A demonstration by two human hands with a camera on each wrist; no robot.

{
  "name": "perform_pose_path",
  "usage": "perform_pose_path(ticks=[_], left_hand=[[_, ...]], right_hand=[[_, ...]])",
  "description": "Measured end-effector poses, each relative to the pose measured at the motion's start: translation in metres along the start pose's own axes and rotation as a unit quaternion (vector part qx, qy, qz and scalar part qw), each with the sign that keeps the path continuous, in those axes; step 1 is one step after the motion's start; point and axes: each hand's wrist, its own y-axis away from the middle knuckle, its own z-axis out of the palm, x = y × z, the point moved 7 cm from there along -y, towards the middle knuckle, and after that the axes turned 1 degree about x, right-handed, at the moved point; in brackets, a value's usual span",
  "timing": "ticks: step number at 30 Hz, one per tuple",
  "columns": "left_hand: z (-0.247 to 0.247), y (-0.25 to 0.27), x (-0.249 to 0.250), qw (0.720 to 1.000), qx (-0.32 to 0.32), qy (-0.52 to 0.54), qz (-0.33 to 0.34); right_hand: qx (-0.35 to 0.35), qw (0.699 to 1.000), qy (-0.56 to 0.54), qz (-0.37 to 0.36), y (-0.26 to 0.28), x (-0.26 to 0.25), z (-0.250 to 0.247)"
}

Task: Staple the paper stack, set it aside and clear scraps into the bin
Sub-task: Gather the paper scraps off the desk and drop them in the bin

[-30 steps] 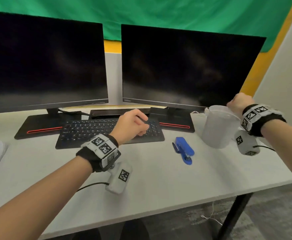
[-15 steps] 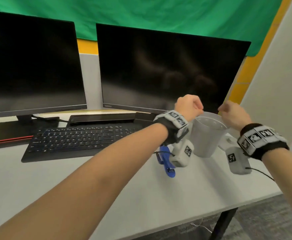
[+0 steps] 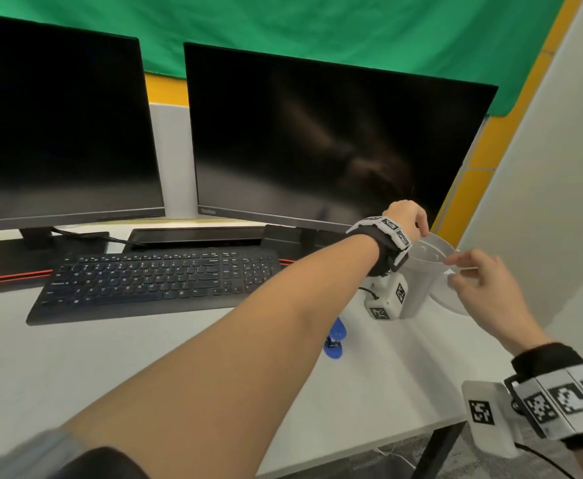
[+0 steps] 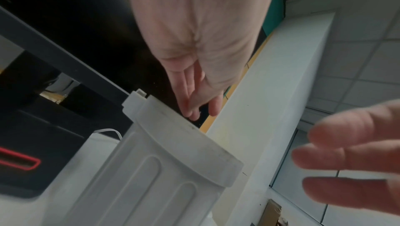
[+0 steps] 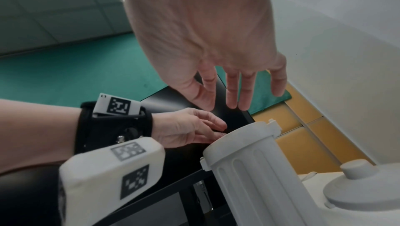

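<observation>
The white ribbed bin (image 3: 417, 288) stands uncovered at the desk's far right, also seen in the left wrist view (image 4: 173, 170) and the right wrist view (image 5: 255, 170). Its knobbed lid (image 5: 363, 193) lies beside it on the right. My left hand (image 3: 405, 216) hangs over the bin's mouth with relaxed fingers (image 4: 201, 110) pointing down and nothing visible in them. My right hand (image 3: 473, 271) hovers just right of the rim, its fingers (image 5: 238, 96) spread and empty. The blue stapler (image 3: 335, 340) lies on the desk, partly hidden under my left forearm. No paper stack is in view.
A black keyboard (image 3: 151, 278) and two dark monitors (image 3: 58, 126) (image 3: 317, 140) fill the back of the white desk (image 3: 75, 368). A white partition wall (image 3: 542, 202) stands close behind the bin. The desk's right edge and a black leg (image 3: 438, 451) are near my right wrist.
My left hand left the keyboard and swung right across the desk to above the bin. My right hand drew back from the bin's top toward me and spread its fingers.
</observation>
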Motion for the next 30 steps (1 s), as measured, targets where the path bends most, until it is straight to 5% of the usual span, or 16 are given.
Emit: perform_pose_path(ticks=[14, 18, 25, 30], left_hand=[[0.007, -0.013, 0.002, 0.998, -0.024, 0.017, 0.052], [-0.032, 0.010, -0.008, 0.998, -0.004, -0.006, 0.059], [-0.133, 0.124, -0.051, 0.996, 0.056, -0.032, 0.067], [-0.209, 0.245, -0.100, 0.990, 0.129, -0.049, 0.011]], right_hand=[[0.006, 1.000, 0.007, -0.026, 0.018, 0.007, 0.006], [-0.090, 0.992, 0.014, -0.083, 0.044, -0.019, 0.047], [-0.394, 0.879, 0.060, -0.262, 0.139, -0.121, 0.172], [-0.434, 0.827, 0.148, -0.325, 0.184, -0.172, 0.238]])
